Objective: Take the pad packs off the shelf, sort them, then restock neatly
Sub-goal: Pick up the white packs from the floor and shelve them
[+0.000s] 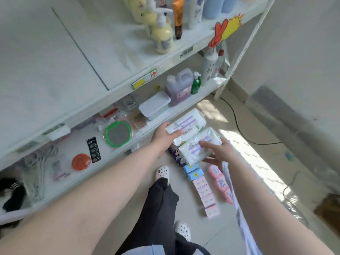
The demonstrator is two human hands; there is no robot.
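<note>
The left hand (162, 133) and right hand (219, 153) are each gripping a white, purple-striped pad pack (189, 122); its print is blurring.

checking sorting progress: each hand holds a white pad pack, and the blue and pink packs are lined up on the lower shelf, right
Not quite. The head view shows the blue packs and pink packs lined up on the floor, not the shelf. Each hand, left hand and right hand, does hold a white pad pack.

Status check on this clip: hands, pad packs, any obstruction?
Left hand grips far white pack. Right hand grips near white pack. Sorted packs on floor. Nothing blocking.
</note>
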